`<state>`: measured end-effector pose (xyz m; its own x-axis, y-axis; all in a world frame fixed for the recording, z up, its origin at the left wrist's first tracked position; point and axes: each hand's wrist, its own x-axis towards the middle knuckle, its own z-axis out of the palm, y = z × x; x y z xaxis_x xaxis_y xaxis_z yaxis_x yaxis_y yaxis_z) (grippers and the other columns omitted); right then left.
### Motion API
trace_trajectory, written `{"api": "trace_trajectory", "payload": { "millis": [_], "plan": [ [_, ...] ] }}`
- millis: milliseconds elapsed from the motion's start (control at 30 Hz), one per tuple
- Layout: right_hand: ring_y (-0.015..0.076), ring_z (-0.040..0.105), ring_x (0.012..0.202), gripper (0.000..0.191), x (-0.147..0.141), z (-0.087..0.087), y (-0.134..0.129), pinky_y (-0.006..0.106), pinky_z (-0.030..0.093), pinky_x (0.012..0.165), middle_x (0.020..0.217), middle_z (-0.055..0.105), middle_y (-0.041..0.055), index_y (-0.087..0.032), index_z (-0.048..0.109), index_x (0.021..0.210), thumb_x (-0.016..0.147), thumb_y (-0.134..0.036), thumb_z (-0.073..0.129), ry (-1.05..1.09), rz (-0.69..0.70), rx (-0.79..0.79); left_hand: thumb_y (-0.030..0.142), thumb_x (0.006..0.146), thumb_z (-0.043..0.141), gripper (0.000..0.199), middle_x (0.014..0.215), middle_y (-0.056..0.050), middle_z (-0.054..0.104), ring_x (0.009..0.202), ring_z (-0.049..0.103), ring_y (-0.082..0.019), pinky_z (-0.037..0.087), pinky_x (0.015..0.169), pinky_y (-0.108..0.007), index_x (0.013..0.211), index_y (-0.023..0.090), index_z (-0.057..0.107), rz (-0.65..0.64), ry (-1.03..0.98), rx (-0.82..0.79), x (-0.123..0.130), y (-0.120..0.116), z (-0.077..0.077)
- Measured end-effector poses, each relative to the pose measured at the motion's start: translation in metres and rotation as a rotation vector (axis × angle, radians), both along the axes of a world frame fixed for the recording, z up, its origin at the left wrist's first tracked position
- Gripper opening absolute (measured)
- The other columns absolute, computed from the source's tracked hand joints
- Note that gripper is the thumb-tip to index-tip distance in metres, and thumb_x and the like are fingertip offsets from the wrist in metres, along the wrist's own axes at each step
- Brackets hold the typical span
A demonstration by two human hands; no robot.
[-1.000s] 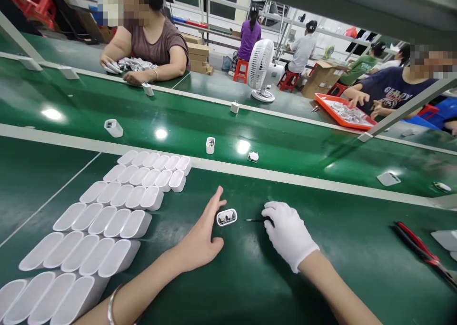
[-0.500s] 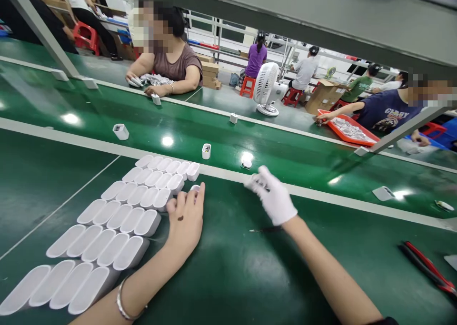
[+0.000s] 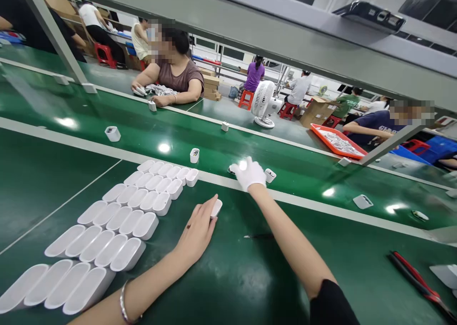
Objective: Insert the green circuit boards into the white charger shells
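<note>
My bare left hand [image 3: 195,230] is closed round a small white oval case [image 3: 216,208] on the green table. Rows of white oval cases [image 3: 103,246] stand to its left. My right hand [image 3: 250,173], in a white glove, reaches over the pale strip onto the green belt. Its fingers are at a small white part with dark bits [image 3: 232,169]; whether they grip it is hidden. Just right of the glove lies a white open housing [image 3: 270,175]. Below the right hand, a thin pointed tool [image 3: 257,236] rests on the table.
Red-handled pliers [image 3: 417,277] lie at the right. More white housings [image 3: 194,155] are spread along the belt [image 3: 143,134]. Across it are a white fan [image 3: 263,101], a red tray [image 3: 337,142] and several seated people. A metal beam [image 3: 250,25] spans the top.
My left hand has moved right, away from the rows, with a white case. My right hand has reached forward and left onto the belt; a white housing now lies beside it. The view has shifted.
</note>
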<state>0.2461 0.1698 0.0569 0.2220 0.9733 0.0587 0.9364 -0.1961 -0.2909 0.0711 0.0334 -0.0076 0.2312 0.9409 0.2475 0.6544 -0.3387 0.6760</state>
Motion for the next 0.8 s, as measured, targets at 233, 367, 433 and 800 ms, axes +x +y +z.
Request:
{"api": "trace_trajectory", "payload": {
  "millis": [233, 367, 433, 800],
  "plan": [
    [0.0257, 0.061, 0.093, 0.033, -0.047, 0.004, 0.007, 0.033, 0.044, 0.077, 0.098, 0.065, 0.0183, -0.007, 0.059, 0.105, 0.083, -0.032, 0.055, 0.243, 0.039, -0.003, 0.029, 0.082, 0.061, 0.047, 0.113, -0.006, 0.059, 0.099, 0.056, -0.025, 0.048, 0.086, -0.043, 0.127, 0.026, 0.049, 0.081, -0.144, -0.144, 0.0, 0.002, -0.003],
    [0.02, 0.064, 0.076, 0.024, -0.029, 0.003, -0.03, 0.031, 0.046, 0.069, 0.086, 0.068, 0.0113, -0.013, 0.063, 0.097, 0.087, -0.025, 0.044, 0.443, 0.107, -0.001, 0.028, 0.08, 0.062, 0.036, 0.11, -0.006, 0.06, 0.107, 0.054, -0.027, 0.046, 0.09, -0.044, 0.116, 0.023, 0.056, 0.104, -0.141, -0.13, 0.0, 0.001, 0.002],
    [0.0178, 0.064, 0.069, 0.02, -0.015, 0.0, -0.058, 0.029, 0.048, 0.065, 0.078, 0.069, 0.0075, -0.015, 0.065, 0.089, 0.083, -0.026, 0.05, 0.546, 0.16, -0.049, 0.027, 0.08, 0.063, 0.038, 0.107, -0.005, 0.06, 0.103, 0.057, -0.024, 0.048, 0.088, -0.042, 0.117, 0.024, 0.054, 0.111, -0.15, -0.152, 0.002, -0.001, 0.003],
    [0.0144, 0.06, 0.062, 0.032, 0.005, -0.061, -0.166, 0.026, 0.049, 0.055, 0.081, 0.071, 0.005, -0.017, 0.067, 0.083, 0.053, -0.015, 0.077, 1.609, -0.007, 0.033, 0.018, 0.076, 0.069, 0.019, 0.101, -0.003, 0.058, 0.093, 0.062, -0.019, 0.051, 0.079, -0.031, 0.082, 0.021, 0.052, -0.008, -0.28, 0.072, 0.002, -0.005, 0.004]
  ]
}}
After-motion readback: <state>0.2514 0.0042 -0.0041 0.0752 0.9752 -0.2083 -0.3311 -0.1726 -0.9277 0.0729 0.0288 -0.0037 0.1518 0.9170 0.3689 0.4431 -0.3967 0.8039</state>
